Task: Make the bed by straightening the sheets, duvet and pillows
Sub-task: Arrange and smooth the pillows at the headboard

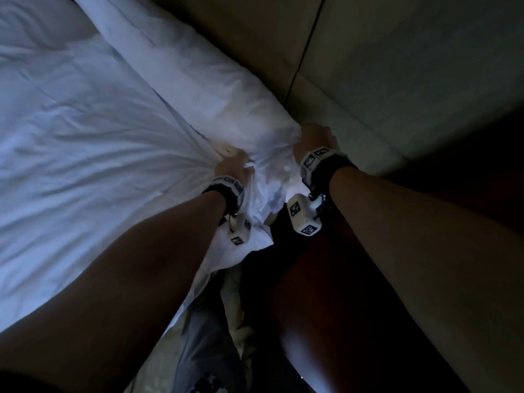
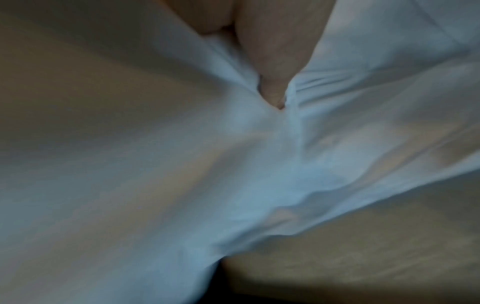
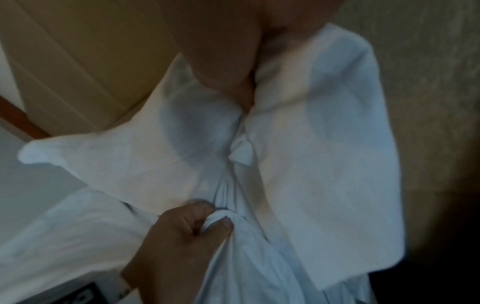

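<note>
A white pillow [image 1: 198, 89] lies diagonally along the head of the bed, on the wrinkled white sheet [image 1: 71, 137]. My right hand [image 1: 316, 137] grips the pillow's near corner; in the right wrist view its fingers [image 3: 228, 61] dig into the white cloth [image 3: 324, 144]. My left hand [image 1: 234, 167] clutches a bunch of white fabric [image 2: 259, 164] at the pillow's near end, and folds fan out from that fist. Whether this fabric is pillowcase or sheet I cannot tell. The left hand [image 3: 187, 228] also shows from the right wrist, fingers curled round the bunch. Loose fabric [image 1: 255, 211] hangs between my wrists.
A beige padded headboard [image 1: 397, 66] runs behind the pillow, close to my right hand. The bed's edge falls away below my forearms. Dark floor and my legs [image 1: 297, 279] lie beneath. The room is dim.
</note>
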`<action>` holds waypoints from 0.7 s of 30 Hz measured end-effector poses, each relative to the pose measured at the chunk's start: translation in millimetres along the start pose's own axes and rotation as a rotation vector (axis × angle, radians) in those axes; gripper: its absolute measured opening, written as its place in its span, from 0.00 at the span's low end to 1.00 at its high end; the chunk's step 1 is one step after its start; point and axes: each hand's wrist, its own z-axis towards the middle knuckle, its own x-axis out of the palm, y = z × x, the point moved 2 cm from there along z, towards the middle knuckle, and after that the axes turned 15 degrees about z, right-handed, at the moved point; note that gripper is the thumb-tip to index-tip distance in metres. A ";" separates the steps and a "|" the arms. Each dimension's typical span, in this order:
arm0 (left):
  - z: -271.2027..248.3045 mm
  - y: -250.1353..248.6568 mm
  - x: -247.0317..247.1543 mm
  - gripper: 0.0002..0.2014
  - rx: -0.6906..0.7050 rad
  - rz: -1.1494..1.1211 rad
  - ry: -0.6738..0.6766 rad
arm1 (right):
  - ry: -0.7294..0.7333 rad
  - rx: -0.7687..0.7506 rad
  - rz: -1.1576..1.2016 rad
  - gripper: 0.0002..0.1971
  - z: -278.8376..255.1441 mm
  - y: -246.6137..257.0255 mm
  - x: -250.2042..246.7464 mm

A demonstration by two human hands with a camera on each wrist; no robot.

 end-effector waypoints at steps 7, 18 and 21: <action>2.5 -31.3 -65.9 0.10 0.003 -0.122 -0.117 | -0.042 -0.004 0.122 0.17 16.0 21.8 -49.0; -16.4 -18.4 -66.5 0.14 -0.011 -0.202 0.019 | 0.223 0.001 0.034 0.34 -5.1 7.2 9.2; -18.4 -0.1 -75.7 0.15 -0.037 -0.087 -0.004 | 0.244 -0.008 0.112 0.47 -7.8 20.0 9.6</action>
